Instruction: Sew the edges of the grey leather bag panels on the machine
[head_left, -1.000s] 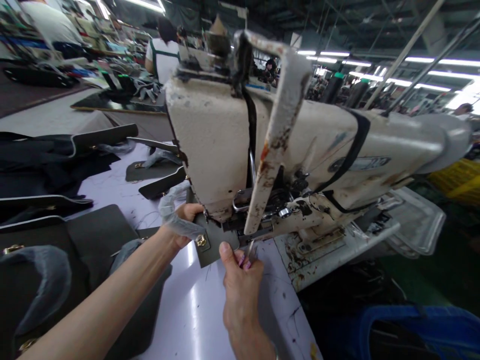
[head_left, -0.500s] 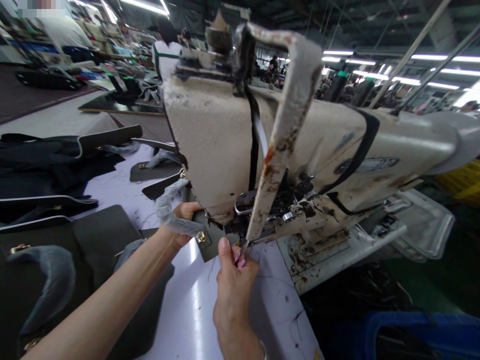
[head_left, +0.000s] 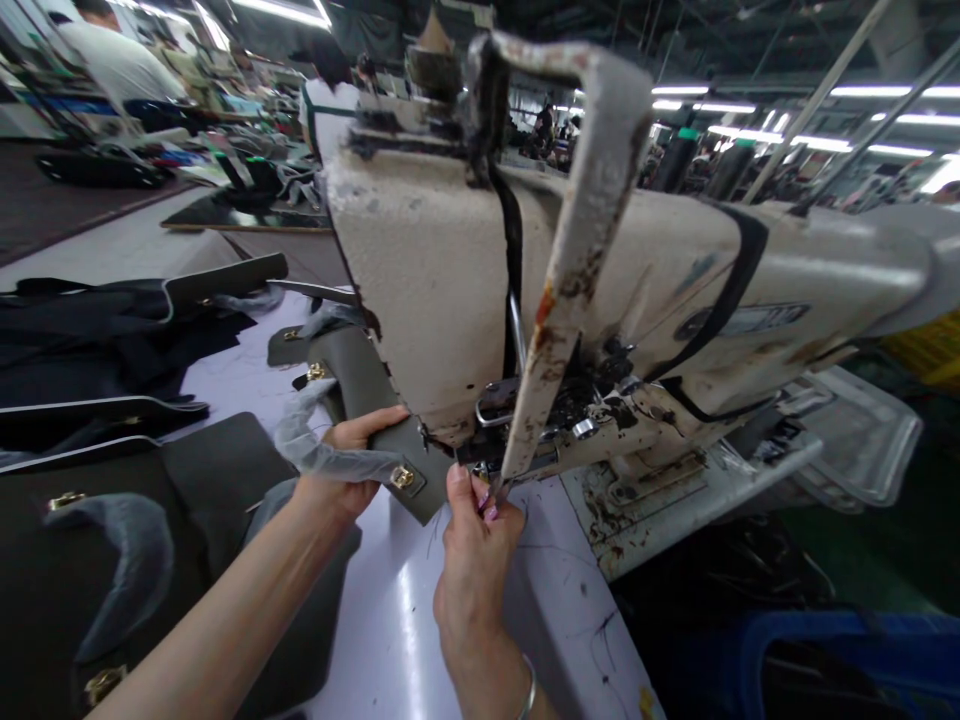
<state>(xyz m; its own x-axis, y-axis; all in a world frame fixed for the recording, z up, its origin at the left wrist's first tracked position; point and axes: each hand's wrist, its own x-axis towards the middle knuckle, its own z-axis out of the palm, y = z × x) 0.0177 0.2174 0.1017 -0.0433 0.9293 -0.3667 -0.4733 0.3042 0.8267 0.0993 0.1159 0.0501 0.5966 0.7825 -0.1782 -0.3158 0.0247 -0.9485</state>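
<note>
Right hand pinched closed on a small metal tool, fingers partly hiding it. Left hand half open, cradling a grey leather bag flap with a brass clasp and a strip of clear plastic film, the flap's end tucked under the worn cream sewing machine head. On the white worktop to the left, dark bag panels. Farther off, a co-worker in a white shirt.
</note>
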